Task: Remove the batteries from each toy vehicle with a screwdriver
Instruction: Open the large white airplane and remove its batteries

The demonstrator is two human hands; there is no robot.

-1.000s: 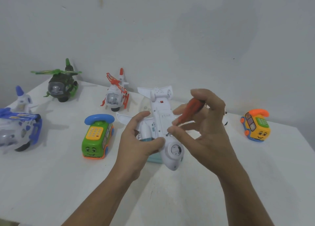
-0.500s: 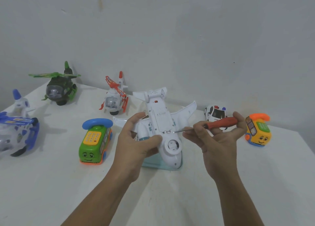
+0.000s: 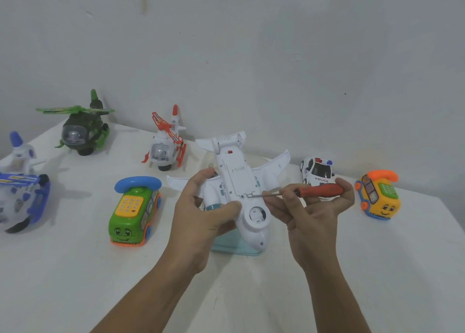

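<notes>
A white table (image 3: 75,282) carries 6 toys around a pale teal box (image 3: 231,247) near its middle. From that box, a green phone car (image 3: 133,214) sits at 9 o'clock and a blue and white helicopter (image 3: 20,192) further out the same way. A green helicopter (image 3: 83,134) stands at 10, a red and white helicopter (image 3: 164,149) at 11, a police car (image 3: 317,173) at 1, and a yellow phone car (image 3: 378,198) at 2.

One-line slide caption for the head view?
Left hand grips an upturned white toy airplane while right hand holds a red-handled screwdriver to its underside panel.
</notes>
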